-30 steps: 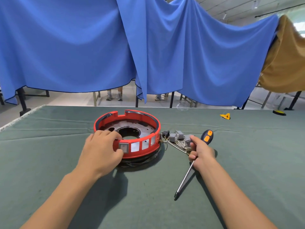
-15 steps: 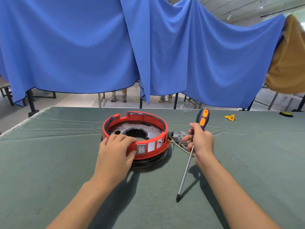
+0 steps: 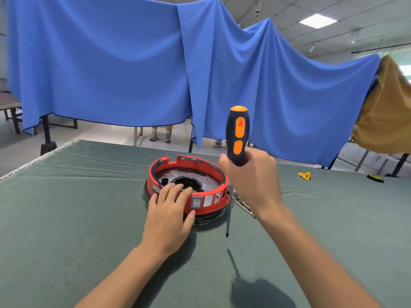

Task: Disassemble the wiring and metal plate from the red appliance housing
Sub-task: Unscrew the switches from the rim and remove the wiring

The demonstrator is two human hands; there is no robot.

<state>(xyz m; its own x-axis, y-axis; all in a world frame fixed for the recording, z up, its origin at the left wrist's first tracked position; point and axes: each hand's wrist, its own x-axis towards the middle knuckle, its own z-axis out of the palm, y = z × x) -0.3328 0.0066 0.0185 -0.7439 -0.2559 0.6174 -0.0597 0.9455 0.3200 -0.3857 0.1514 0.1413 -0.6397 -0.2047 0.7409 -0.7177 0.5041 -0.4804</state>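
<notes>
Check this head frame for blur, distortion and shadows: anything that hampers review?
Head view: sharp on the red round appliance housing and the blue-and-orange screwdriver; wide-angle bowing bends the green table edge; soft arm and screwdriver shadows fall toward the camera; the brown hanging cloth is slightly smeared.

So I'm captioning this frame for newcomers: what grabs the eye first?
The screwdriver, gripped upright by the right hand at centre, tip above the table. Beside it, the left hand rests on the red housing, metal plate inside. Blue drapes fill the background.
</notes>
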